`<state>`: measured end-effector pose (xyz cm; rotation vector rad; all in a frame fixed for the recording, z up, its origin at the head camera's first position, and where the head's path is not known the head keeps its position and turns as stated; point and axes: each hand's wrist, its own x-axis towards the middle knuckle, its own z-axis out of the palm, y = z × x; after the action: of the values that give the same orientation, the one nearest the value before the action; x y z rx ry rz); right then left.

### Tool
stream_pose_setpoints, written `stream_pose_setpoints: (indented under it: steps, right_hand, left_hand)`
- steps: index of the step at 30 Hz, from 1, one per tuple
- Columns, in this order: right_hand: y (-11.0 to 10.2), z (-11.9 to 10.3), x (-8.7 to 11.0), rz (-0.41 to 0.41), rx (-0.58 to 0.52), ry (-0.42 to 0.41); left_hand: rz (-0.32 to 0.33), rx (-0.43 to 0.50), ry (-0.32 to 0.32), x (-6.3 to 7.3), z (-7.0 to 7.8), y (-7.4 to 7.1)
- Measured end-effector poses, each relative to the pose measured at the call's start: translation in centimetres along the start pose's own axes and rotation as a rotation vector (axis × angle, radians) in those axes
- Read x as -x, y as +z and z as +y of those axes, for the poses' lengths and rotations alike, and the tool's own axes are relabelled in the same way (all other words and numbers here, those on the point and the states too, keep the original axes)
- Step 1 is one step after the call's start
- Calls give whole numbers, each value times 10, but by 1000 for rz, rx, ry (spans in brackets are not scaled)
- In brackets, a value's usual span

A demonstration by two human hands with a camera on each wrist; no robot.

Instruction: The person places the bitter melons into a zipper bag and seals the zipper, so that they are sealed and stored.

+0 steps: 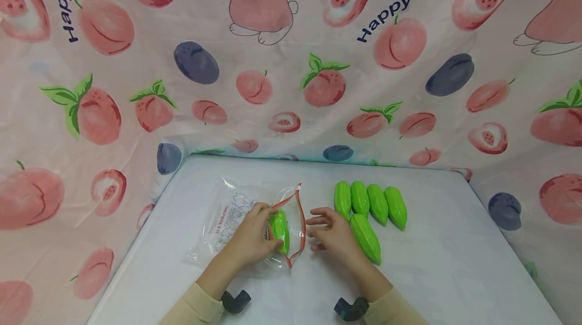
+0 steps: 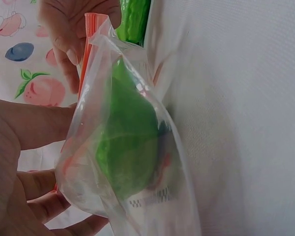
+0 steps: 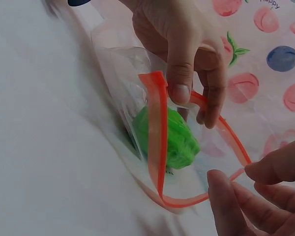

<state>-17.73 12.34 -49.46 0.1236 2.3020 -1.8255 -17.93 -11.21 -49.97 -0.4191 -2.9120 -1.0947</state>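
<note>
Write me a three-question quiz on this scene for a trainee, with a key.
1. How many green pieces lie outside the clear bag?
2. True or false: the mouth of the bag is sealed shut.
3. What does the left hand hold? A) the bag; B) a loose piece; C) nothing.

Key: 1. Five. 2. False; its orange-red rim stands open. 3. A.

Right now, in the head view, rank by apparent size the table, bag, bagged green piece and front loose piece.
1. Table
2. Bag
Below, unranked: bagged green piece and front loose piece, since they look alike and the left hand partly covers the former.
</note>
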Motion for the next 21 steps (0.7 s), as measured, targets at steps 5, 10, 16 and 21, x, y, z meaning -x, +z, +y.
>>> stream_pose_setpoints:
  steps: [5, 10, 16, 21]
  right_hand:
    - [-6, 2, 2, 16, -4, 1]
    - [-13, 2, 5, 41, 4, 10]
    - [-24, 1, 9, 64, 44, 13]
    - [-33, 0, 12, 72, 56, -2]
  left_hand:
    - [1, 7, -1, 1, -1, 0]
    - [2, 8, -5, 1, -1, 1]
    - [12, 1, 4, 1, -2, 3]
    - [21, -2, 14, 1, -3, 2]
